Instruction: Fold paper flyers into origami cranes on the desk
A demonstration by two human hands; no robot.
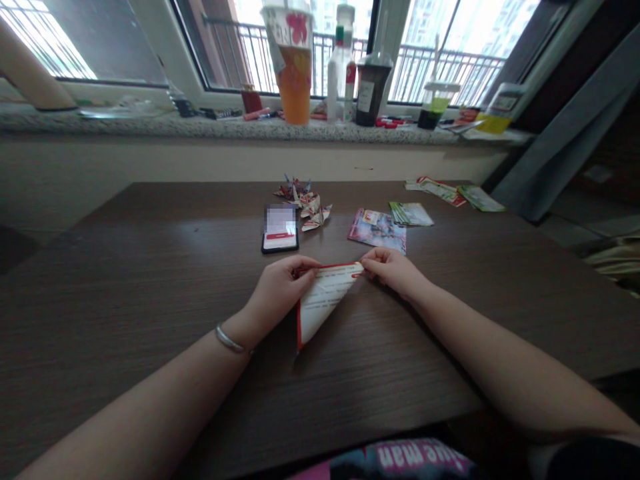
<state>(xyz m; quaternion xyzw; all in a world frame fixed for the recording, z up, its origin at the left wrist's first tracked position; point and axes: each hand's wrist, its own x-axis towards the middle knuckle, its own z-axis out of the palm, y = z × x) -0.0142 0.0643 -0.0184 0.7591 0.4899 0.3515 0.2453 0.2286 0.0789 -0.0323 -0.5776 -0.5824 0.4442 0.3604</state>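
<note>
A sheet of printed paper (325, 300), cream with red edges, is folded into a triangle above the brown table (150, 287). My left hand (283, 283) pinches its upper left corner between thumb and fingers. At the upper right corner, my right hand (393, 270) grips the tip in a pinch. The triangle's lower point hangs toward me. Just beyond my left hand lies a phone (281, 229) with a lit screen. Folded paper pieces (313, 212) sit in a cluster beside it. Past my right hand is a colourful printed packet (379, 229).
Green and white printed papers (411, 214) lie beside the packet, with more leaflets (440, 192) at the far right. On the stone windowsill (225, 130) stand a tall cup of orange drink (295, 80), clear bottles (343, 73) and a dark drink cup (371, 90). A grey curtain (565, 127) hangs at right.
</note>
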